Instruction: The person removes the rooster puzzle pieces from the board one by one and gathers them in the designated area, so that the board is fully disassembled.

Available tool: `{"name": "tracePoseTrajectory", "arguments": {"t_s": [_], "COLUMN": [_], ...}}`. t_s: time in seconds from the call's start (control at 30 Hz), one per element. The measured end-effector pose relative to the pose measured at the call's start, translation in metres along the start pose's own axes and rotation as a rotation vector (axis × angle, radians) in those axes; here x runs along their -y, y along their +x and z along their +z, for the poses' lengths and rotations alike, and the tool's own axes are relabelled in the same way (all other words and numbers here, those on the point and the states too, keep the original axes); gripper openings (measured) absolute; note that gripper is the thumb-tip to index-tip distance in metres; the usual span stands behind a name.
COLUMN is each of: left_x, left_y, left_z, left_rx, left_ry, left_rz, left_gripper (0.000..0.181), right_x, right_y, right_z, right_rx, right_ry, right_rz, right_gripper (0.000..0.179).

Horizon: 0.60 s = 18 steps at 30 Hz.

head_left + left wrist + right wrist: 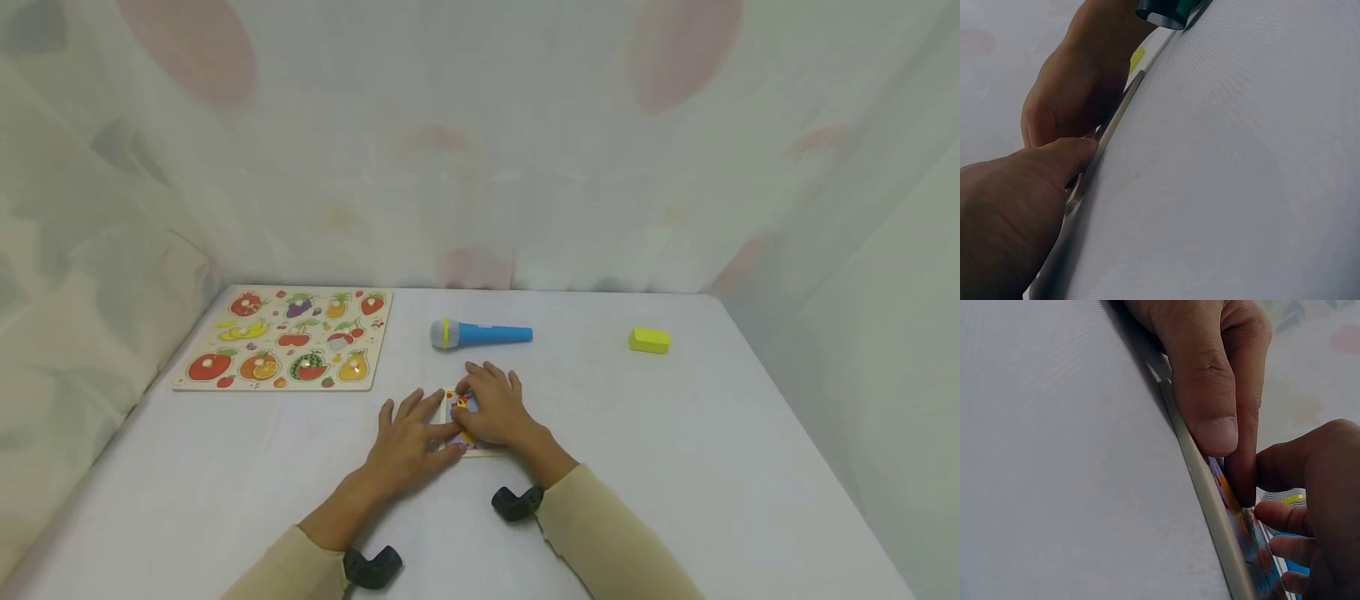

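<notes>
A small board puzzle point(452, 400) with a colourful picture and a pale rim lies flat on the white table, partly hidden by both hands. The left hand point(405, 446) spreads its fingers over the board's left side, with thumb and index finger touching it. From the right, the right hand point(495, 410) rests bent fingertips on the picture, with a gap between thumb and index finger. In the right wrist view, the board's thick pale edge point(1200, 481) runs below the left thumb point(1210, 425), and the right fingertips point(1288, 515) touch the picture. Whether a loose piece lies beneath the fingers is hidden.
Behind the hands lies a blue toy microphone point(491, 334) with a grey head. A wooden fruit puzzle board point(363, 333) occupies the back left. A yellow block point(649, 340) sits at the back right. Fabric walls point(525, 200) enclose the table.
</notes>
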<state>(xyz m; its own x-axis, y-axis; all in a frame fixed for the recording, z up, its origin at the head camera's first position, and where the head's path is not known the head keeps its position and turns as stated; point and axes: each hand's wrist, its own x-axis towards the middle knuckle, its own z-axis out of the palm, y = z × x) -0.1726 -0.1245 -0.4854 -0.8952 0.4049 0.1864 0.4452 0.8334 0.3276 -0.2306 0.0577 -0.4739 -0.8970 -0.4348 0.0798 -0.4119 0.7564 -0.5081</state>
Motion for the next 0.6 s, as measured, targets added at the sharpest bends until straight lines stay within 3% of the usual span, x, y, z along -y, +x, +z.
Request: {"name": "tracePoseTrajectory", "arguments": {"t_s": [0.6], "left_x": [0.0015], "left_y": [0.0000], "left_z": [0.0012], "left_rx": [-0.014], "left_ry": [0.006], "left_rz": [0.021], "left_gripper": [0.043], "right_x": [-0.0006], "right_y": [-0.0022], "right_z": [-0.0015], "right_rx": [-0.035], "right_ry": [0.078], "right_rz": [-0.037], "right_gripper": [0.025]}}
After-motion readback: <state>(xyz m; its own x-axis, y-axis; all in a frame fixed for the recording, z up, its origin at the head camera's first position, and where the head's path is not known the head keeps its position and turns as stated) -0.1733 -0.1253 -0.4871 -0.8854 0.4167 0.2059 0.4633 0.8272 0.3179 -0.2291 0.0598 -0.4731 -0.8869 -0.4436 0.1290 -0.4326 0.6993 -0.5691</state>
